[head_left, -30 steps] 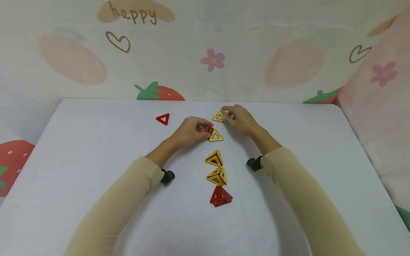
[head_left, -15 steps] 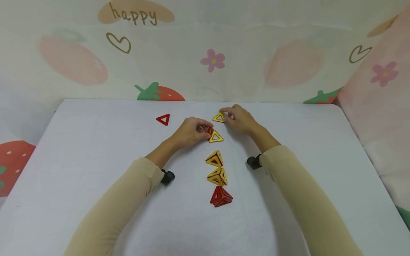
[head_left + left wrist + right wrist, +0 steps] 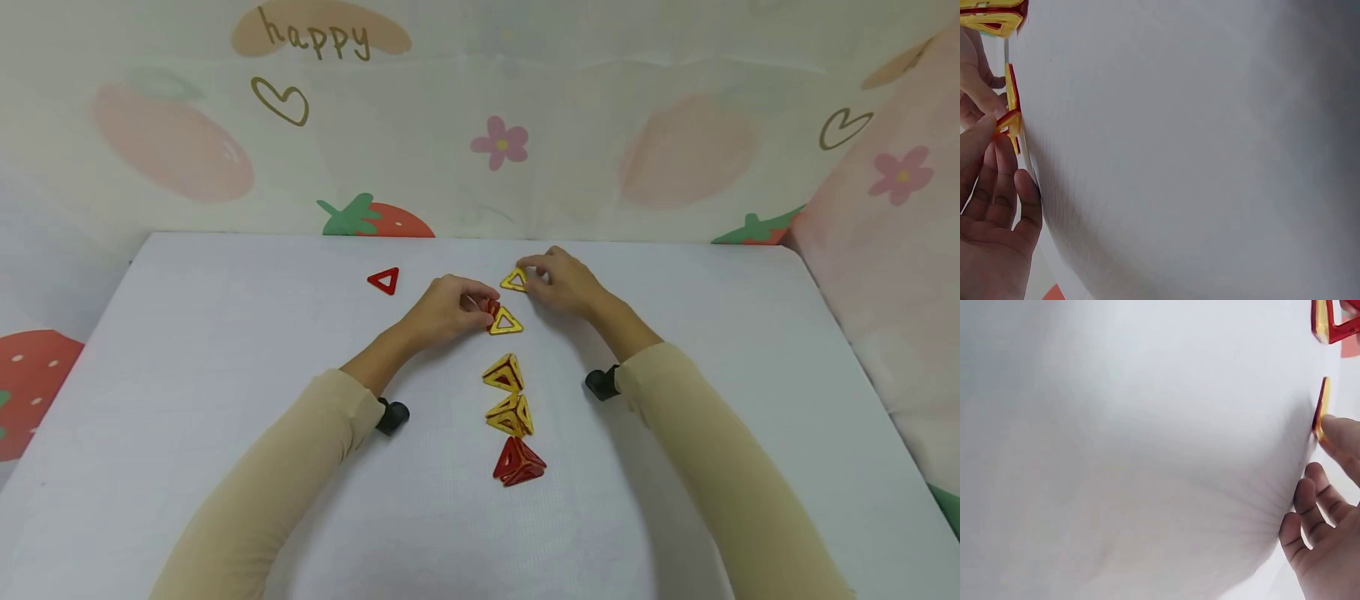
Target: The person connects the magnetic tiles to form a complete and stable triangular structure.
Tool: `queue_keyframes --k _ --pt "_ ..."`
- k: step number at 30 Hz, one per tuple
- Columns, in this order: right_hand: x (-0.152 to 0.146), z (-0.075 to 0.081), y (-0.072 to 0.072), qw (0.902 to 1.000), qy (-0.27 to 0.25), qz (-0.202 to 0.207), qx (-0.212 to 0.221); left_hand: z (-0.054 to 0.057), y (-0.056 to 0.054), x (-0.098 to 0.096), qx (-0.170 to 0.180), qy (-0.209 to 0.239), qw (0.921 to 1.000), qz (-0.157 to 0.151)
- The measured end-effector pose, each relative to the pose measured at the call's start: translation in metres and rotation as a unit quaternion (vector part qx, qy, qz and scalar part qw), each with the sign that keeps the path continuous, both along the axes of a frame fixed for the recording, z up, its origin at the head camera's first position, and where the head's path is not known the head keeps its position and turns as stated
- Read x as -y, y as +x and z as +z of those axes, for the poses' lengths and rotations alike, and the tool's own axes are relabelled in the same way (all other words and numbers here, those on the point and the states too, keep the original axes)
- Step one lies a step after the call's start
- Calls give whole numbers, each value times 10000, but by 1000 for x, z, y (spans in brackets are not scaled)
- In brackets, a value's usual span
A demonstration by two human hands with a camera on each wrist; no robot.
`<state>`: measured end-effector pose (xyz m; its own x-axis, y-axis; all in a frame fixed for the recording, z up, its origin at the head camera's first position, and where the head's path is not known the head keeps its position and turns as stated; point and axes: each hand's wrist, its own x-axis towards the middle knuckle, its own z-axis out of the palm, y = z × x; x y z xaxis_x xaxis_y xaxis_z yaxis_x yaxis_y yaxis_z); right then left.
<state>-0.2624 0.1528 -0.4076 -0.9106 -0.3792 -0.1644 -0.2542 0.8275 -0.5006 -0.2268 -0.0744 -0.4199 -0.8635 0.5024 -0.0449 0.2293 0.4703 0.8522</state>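
Near the far middle of the table, my left hand [image 3: 450, 307] pinches a red triangular magnetic tile [image 3: 492, 307] that stands tilted against a yellow triangular tile [image 3: 506, 331]. In the left wrist view, its thumb and fingers hold the raised tile [image 3: 1013, 117] by an edge. Just beyond, my right hand [image 3: 564, 283] holds another yellow triangular tile [image 3: 513, 287] at its edge, flat on the table. The right wrist view shows the thumb against that tile [image 3: 1320, 412], with the other fingers resting low by the table surface.
Several small pyramids line up toward me: a yellow one [image 3: 513, 367], a second yellow one [image 3: 510, 407] and a red one [image 3: 516, 463]. A loose red triangle [image 3: 394, 281] lies at the far left on the white table [image 3: 225, 333].
My right hand has shifted very slightly toward me with the yellow triangular tile. The left hand keeps its hold on the red tile, nearly still.
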Motion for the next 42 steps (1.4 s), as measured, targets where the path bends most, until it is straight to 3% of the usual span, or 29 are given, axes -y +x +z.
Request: queue_keyframes --k 28,42 --pt "-12 0 27 9995 -139 286 1 2 0 -2 -32 -9 10000 4" --pt "-17 -2 31 9982 -402 425 88 2 2 -2 119 -52 9999 48"
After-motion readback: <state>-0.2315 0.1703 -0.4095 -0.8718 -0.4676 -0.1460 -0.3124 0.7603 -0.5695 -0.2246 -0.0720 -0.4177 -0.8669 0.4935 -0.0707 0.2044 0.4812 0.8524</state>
